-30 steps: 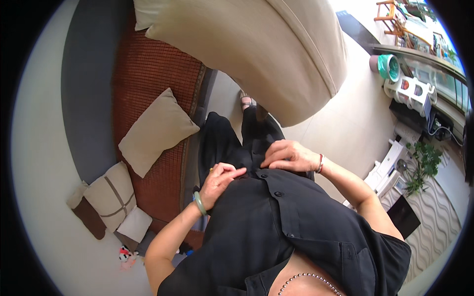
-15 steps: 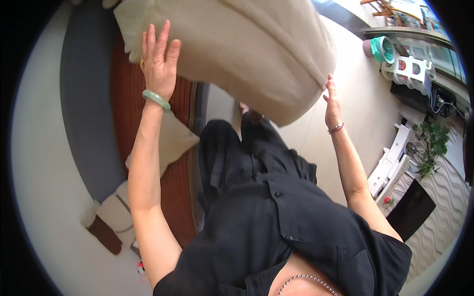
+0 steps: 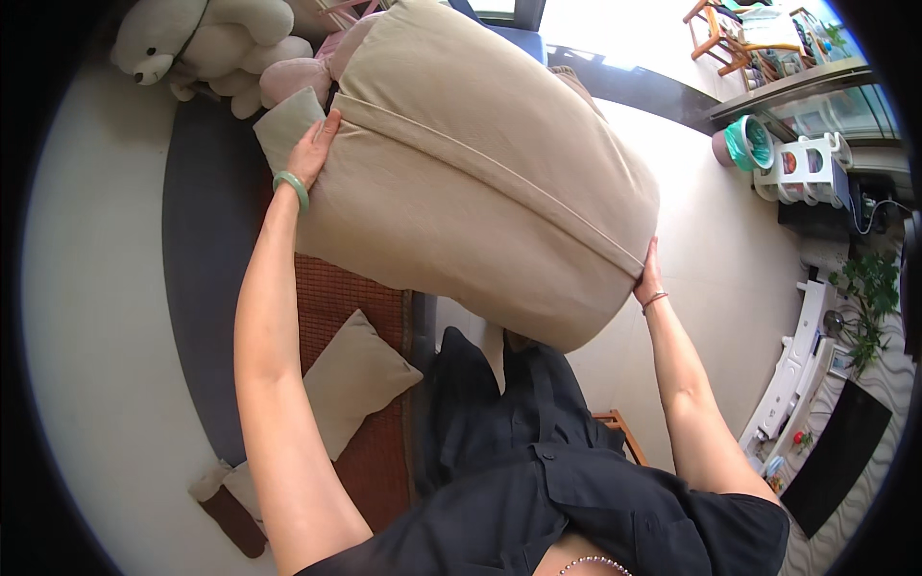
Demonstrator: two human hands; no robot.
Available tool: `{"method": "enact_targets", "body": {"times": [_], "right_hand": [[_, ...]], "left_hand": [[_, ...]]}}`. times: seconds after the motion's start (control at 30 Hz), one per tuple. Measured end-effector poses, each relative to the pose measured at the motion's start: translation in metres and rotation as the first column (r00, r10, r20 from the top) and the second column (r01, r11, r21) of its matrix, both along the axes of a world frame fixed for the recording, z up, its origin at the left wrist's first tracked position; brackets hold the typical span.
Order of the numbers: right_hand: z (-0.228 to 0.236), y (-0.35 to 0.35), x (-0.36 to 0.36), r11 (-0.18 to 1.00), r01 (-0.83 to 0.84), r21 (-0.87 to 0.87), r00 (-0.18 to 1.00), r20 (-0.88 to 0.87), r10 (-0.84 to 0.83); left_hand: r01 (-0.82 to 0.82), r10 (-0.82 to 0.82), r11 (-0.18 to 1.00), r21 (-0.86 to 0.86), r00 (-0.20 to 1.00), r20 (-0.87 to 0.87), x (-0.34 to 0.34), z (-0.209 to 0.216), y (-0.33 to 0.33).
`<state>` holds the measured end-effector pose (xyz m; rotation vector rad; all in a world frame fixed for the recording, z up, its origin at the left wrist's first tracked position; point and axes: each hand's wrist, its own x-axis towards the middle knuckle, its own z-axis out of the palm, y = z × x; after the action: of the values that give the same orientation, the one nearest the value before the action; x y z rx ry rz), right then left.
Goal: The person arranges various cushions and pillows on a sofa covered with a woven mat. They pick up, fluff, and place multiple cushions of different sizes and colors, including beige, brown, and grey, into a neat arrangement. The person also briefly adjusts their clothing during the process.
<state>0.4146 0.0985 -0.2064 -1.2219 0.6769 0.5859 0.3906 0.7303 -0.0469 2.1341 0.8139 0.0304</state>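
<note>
A large, bulky beige cushion [image 3: 480, 173] with a raised seam band fills the upper middle of the view, tilted down to the right. My left hand [image 3: 314, 149], with a pale green bangle at its wrist, presses against its left end, thumb on the fabric. At the right end my right hand [image 3: 650, 276] lies along the side, its fingers partly hidden behind the edge. The cushion is held between both hands. Below my left hand a smaller beige pillow [image 3: 355, 379] rests on the reddish-brown sofa mat [image 3: 331, 288].
A white plush bear [image 3: 216, 48] sits at the sofa's far end beside the dark grey backrest [image 3: 206, 250]. On the right stand a lined waste bin [image 3: 744, 144], a white rack [image 3: 807, 171], a plant [image 3: 869, 298] and a television [image 3: 837, 461].
Both hands have come onto the ends of the cushion; before, they were held up with fingers outstretched. The view has shifted, and more of the cushion and the plush bear now show.
</note>
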Motion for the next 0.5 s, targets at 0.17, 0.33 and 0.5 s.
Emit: {"method": "enact_targets", "body": {"times": [0.17,0.33,0.5], "right_hand": [[0.033,0.005,0.011,0.985,0.165,0.045,0.979,0.110,-0.169],[0.105,0.011,0.028,0.977,0.204,-0.057,0.930,0.325,-0.175],[0.189,0.035,0.048,0.982,0.061,-0.179,0.867,0.496,0.037]], "left_hand": [[-0.091,0.096,0.994,-0.053,0.991,0.094,-0.005,0.035,-0.039],[-0.264,0.287,0.958,-0.113,0.900,0.328,-0.061,0.067,-0.056],[-0.410,0.471,0.882,-0.233,0.794,0.384,-0.167,0.106,-0.067]]}}
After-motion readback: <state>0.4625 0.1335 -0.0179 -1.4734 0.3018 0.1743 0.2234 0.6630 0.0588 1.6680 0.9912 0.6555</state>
